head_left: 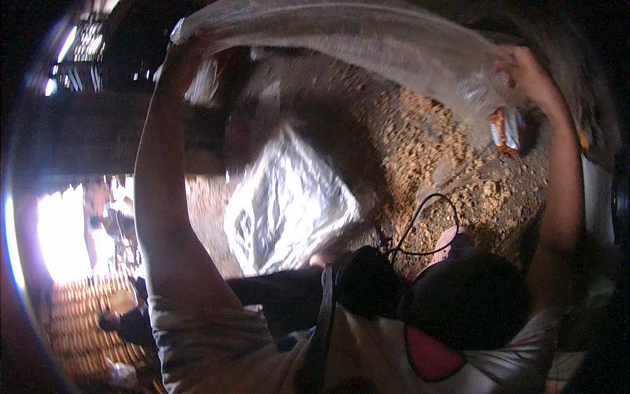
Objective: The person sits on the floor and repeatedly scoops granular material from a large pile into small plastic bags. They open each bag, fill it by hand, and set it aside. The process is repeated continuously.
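A long, clear plastic sheet (341, 33) stretches between my two raised hands; whether it is a bag I cannot tell. My left hand (195, 43), dark and partly covered by the plastic, is closed on its left end. At the right end my right hand (523, 71) pinches the sheet with bent fingers. Below the sheet, a crinkled silver foil sheet or bag (289, 203) lies in front of my legs, touched by neither hand. An orange and white packet (506, 131) is just under my right hand.
Yellowish crumbly lumps (426, 131) cover the ground ahead to the right. A black cable loop (457, 213) curves near my foot (451, 244). Slatted bamboo flooring (79, 308) and a bright opening (64, 233) are at the left. A small whitish plastic piece (203, 82) hangs beside my left forearm.
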`<state>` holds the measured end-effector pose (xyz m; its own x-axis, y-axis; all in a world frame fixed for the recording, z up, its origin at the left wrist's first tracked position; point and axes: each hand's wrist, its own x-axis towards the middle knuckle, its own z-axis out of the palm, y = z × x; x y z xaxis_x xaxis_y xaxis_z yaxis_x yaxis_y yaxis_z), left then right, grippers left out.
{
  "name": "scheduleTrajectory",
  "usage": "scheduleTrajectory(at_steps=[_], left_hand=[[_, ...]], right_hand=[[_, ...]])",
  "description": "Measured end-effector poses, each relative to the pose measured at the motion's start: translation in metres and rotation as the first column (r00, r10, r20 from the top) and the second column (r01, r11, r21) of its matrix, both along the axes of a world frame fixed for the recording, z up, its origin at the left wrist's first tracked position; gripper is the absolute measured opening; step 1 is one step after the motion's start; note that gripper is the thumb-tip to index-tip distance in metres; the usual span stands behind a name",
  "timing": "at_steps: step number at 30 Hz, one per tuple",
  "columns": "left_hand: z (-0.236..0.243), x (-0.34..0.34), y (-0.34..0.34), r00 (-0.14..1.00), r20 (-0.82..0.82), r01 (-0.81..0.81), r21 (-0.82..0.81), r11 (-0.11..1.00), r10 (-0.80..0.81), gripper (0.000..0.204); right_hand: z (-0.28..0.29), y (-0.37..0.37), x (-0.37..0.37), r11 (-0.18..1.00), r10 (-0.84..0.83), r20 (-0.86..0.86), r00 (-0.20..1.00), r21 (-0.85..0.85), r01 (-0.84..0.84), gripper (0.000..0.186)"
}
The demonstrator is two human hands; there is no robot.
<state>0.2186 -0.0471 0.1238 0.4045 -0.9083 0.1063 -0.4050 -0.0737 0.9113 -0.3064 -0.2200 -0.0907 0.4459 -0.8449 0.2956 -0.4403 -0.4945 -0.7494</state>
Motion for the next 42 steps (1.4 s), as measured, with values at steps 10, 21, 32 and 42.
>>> scheduleTrajectory(at_steps=[10, 21, 32, 42], left_hand=[[-0.115, 0.217, 0.420, 0.950, 0.213, -0.286, 0.295, 0.912, 0.229, 0.039], [-0.350, 0.075, 0.678, 0.619, 0.054, -0.750, 0.335, 0.570, 0.784, 0.044], [-0.263, 0.125, 0.577, 0.564, 0.809, -0.796, 0.479, 0.371, 0.164, 0.060], [-0.279, 0.031, 0.243, 0.866, 0.339, 0.288, 0.263, 0.921, -0.367, 0.023]], right_hand=[[0.025, 0.168, 0.231, 0.700, 0.553, -0.375, 0.744, -0.274, -0.659, 0.060], [-0.092, 0.318, 0.334, 0.236, 0.611, -0.755, 0.238, -0.114, -0.965, 0.059], [-0.137, 0.298, 0.342, 0.130, 0.875, -0.463, 0.144, -0.062, -0.990, 0.040], [-0.221, 0.032, 0.360, 0.873, 0.204, -0.388, 0.899, -0.344, -0.347, 0.029]])
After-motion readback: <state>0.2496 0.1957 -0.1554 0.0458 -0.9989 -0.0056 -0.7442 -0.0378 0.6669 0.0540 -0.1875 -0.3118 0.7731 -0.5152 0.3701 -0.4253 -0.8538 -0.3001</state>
